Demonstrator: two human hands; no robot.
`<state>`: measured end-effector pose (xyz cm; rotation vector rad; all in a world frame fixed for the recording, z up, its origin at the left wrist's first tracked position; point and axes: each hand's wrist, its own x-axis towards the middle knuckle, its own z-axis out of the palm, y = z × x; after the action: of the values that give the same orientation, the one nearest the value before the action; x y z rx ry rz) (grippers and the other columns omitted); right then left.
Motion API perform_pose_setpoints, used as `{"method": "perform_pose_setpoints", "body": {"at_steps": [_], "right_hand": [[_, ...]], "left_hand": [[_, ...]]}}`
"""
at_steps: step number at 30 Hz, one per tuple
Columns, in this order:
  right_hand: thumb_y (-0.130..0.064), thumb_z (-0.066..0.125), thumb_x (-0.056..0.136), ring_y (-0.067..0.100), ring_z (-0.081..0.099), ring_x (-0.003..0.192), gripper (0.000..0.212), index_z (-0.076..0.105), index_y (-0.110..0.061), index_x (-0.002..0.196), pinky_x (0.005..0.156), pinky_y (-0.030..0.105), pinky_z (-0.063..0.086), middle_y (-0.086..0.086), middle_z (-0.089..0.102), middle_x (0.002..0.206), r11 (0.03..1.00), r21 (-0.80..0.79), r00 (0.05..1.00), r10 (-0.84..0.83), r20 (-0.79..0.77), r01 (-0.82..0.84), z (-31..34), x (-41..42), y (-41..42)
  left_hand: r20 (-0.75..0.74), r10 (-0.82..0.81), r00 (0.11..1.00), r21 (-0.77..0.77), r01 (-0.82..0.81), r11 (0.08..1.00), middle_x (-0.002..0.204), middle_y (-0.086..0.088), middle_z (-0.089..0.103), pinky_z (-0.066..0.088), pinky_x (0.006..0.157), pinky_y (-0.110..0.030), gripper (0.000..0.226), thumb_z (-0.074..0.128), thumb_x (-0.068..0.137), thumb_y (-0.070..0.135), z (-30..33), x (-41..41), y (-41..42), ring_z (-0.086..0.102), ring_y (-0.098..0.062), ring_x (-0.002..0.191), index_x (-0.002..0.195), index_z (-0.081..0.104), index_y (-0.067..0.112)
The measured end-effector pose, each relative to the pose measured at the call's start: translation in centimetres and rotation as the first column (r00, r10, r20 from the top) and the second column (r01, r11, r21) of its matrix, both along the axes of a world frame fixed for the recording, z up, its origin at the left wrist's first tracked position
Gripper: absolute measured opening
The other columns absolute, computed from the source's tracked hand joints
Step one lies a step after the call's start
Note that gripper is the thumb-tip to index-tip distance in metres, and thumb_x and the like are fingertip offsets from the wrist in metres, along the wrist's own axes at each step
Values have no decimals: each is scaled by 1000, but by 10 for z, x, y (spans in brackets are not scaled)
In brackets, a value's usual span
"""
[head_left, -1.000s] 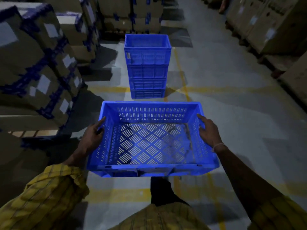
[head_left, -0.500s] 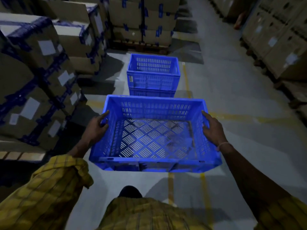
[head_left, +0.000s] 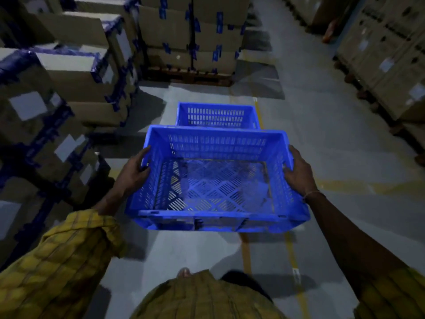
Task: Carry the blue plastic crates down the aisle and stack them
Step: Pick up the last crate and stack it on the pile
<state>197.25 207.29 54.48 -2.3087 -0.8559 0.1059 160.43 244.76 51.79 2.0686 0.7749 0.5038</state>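
Crate [head_left: 213, 180] is held level in front of the body, empty, open side up, above the aisle floor [head_left: 345, 146]. Left hand [head_left: 134, 171] wraps the left wall, fingers curled over the rim, thumb outside. Right hand [head_left: 299, 172] mirrors it on the right wall, fingers flat and hooked on the rim. A grip on opposite short sides keeps the load balanced and the bottom free for setting down. Crate stack [head_left: 216, 115] stands on the floor just beyond the held crate's far edge, only its top crate showing, same orientation. Cartons [head_left: 76, 72] line the left edge of the aisle. Likely next: lift over the stack, line up the rims, lower. Risk: corners misaligned, so it sits crooked.
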Motion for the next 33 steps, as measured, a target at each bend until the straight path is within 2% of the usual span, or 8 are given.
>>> {"method": "perform_pose_setpoints", "body": {"at_steps": [5, 8, 10, 15, 21, 24, 27, 33], "right_hand": [[-8, 59, 92, 40, 53, 128, 65, 35, -7, 152, 103, 40, 42, 20, 49, 147, 999, -7, 999, -39, -15, 39, 14, 71, 83], [-14, 56, 90, 43, 54, 126, 66, 35, -5, 152, 102, 42, 42, 23, 50, 146, 999, -31, 1000, -21, -16, 21, 15, 125, 130], [-15, 55, 89, 46, 55, 123, 67, 34, -6, 152, 100, 44, 43, 26, 52, 142, 999, -45, 1000, -26, -13, 25, 8, 165, 162], [-6, 57, 93, 48, 56, 117, 67, 32, -10, 154, 95, 47, 44, 30, 56, 134, 998, -64, 999, -31, -26, 29, -9, 258, 233], [-6, 55, 93, 49, 60, 106, 66, 32, -12, 155, 87, 47, 47, 33, 62, 123, 997, -72, 999, 2, -41, -5, -26, 332, 290], [-6, 54, 95, 49, 60, 103, 65, 31, -12, 155, 85, 48, 47, 32, 62, 121, 997, -77, 999, 8, -54, -12, -31, 351, 310], [-5, 55, 94, 50, 61, 104, 64, 33, -9, 154, 86, 48, 47, 33, 62, 122, 997, -80, 999, 6, -47, -10, -38, 363, 322], [-25, 45, 85, 50, 62, 98, 71, 34, -7, 153, 84, 50, 48, 35, 64, 113, 996, -84, 1000, 6, -23, -8, -44, 370, 332]], "left_hand": [[-39, 26, 999, 47, -24, 999, 122, 46, 54, 49, 93, -20, 77, 51, 81, 17, 31, 76, 67, 55, 3, 111, 132, 32, 72], [-95, 60, 994, 57, -55, 997, 142, 4, 57, 47, 104, -42, 77, 53, 85, 13, 32, 130, 112, 58, -25, 125, 152, 31, 43], [-142, 88, 986, 72, -78, 994, 143, -18, 55, 47, 101, -47, 75, 54, 88, 5, 21, 167, 148, 59, -37, 123, 156, 29, 24], [-165, 126, 978, 110, -109, 988, 147, -15, 51, 45, 96, -37, 72, 53, 95, 8, 11, 252, 199, 58, -32, 124, 158, 23, 27], [-182, 97, 979, 102, -79, 992, 147, -18, 49, 47, 97, -46, 75, 53, 92, 15, -1, 312, 242, 57, -34, 124, 158, 20, 28], [-170, 101, 980, 93, -86, 992, 143, -16, 52, 47, 93, -40, 74, 51, 96, 4, -4, 336, 251, 59, -31, 118, 153, 20, 40], [-157, 132, 979, 94, -118, 988, 143, -14, 51, 42, 92, -31, 67, 48, 98, 3, -5, 353, 259, 57, -28, 119, 155, 25, 29], [-190, 119, 974, 121, -97, 988, 133, -25, 58, 47, 90, -44, 66, 48, 93, 17, -12, 365, 280, 62, -39, 112, 156, 29, 18]]}}
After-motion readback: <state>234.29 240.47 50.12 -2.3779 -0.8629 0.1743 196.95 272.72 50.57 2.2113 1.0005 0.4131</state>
